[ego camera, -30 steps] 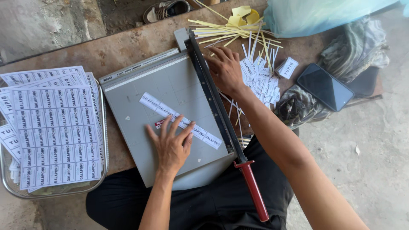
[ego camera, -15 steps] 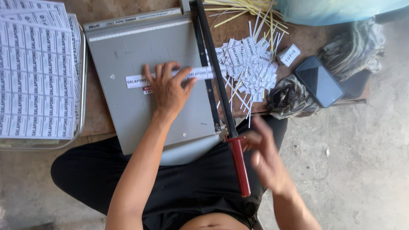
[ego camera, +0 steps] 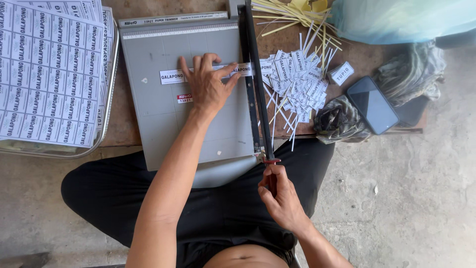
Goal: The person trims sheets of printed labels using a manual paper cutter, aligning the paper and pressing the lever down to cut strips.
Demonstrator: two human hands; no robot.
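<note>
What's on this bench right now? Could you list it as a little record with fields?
Left hand: pressing a paper strip flat on the grey paper trimmer
Right hand: gripping the red handle of the blade arm
Right of blade: pile of cut labels, dark phone
Left: tray of printed sheets

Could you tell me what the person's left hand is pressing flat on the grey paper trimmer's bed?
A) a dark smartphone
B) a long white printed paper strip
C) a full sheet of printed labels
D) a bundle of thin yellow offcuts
B: the left hand lies spread over a long white printed paper strip that runs across the grey paper trimmer's bed to the blade arm.
</note>
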